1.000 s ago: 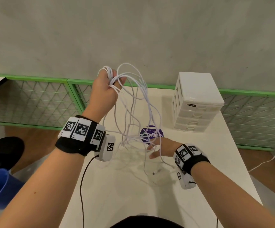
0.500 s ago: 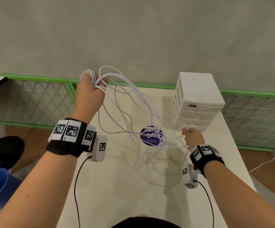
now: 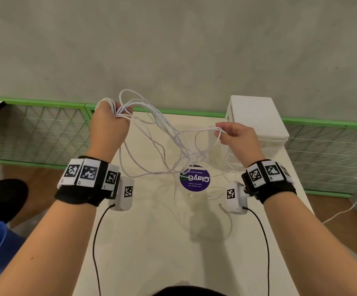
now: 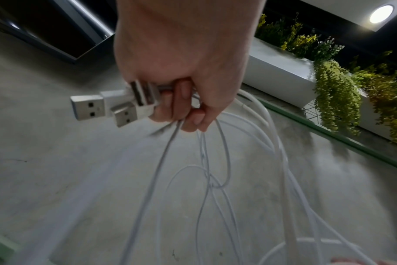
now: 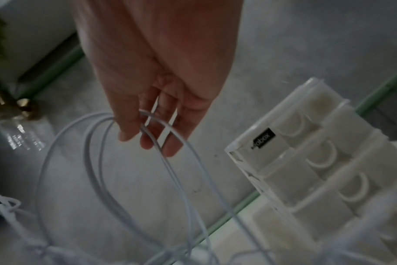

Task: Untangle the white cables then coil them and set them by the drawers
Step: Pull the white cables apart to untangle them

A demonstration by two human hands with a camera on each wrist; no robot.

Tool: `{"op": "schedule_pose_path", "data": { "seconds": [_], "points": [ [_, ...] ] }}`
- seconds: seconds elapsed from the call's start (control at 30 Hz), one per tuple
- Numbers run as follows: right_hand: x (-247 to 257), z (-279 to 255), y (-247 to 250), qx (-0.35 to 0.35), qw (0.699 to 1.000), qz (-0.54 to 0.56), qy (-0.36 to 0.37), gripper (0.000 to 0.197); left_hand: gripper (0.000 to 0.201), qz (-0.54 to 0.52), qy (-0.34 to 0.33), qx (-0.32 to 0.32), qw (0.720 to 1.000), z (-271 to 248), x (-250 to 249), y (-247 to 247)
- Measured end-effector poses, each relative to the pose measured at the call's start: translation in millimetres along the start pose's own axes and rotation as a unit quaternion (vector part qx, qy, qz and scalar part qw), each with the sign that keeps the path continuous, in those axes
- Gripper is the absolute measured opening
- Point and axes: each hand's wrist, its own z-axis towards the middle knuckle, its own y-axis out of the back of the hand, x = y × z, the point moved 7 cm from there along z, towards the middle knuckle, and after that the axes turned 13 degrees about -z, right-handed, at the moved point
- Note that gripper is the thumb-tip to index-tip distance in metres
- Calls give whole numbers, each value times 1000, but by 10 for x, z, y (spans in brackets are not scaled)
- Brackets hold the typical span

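Left hand [image 3: 109, 122]: grip clenched on plug ends – keep anchored.
Right hand [image 3: 236, 135]: pinches white cables [image 3: 169, 142] loop – draw gently through knot.

White table [image 3: 152, 242] — drawer unit [image 3: 256, 116] at far right, round purple sticker [image 3: 195, 180], trailing cable ends [image 3: 226, 212].
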Motion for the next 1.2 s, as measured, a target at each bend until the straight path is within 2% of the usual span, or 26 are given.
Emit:
{"op": "schedule_pose_path", "data": {
  "seconds": [0.1, 0.17, 0.27, 0.37, 0.57, 0.7, 0.83, 1.0, 1.03, 1.13, 1.2],
  "points": [
    [-92, 11, -59, 38, 995, -85, -25, 33, 25, 2, 5, -25, 1000, -2, 31, 92],
    [-246, -5, -53, 34, 991, -120, -59, 26, 26, -8, 14, -35, 999, -8, 55, 157],
    [-412, -19, -52, 22, 993, -80, -79, 8, 27, 0, 26, -40, 999, -17, 84, 225],
    [-473, -25, -70, 29, 995, -54, -80, 11, 32, -6, 33, -22, 999, -23, 118, 203],
    [-244, -32, -24, -5, 997, -82, -2, 13, 27, -53, 10, 34, 998, -74, 16, 62],
    [-59, -56, -165, 30, 991, -119, 50, 10, 20, -64, -11, 48, 997, -83, -123, -19],
    [-8, -106, -402, 102, 966, -218, 93, 15, 14, -121, -12, 80, 989, -122, -198, -140],
    [-16, -200, -720, 182, 901, -372, 129, 21, 19, -151, 0, 130, 980, -201, -363, -330],
    [-33, -221, -772, 194, 896, -378, 129, 21, 22, -143, -7, 140, 980, -219, -411, -361],
    [-68, -269, -830, 197, 908, -351, 116, 14, 20, -140, -30, 153, 978, -249, -527, -407],
    [-133, -260, -839, 202, 895, -384, 102, 11, 22, -147, -30, 146, 978, -234, -551, -377]
  ]
}}
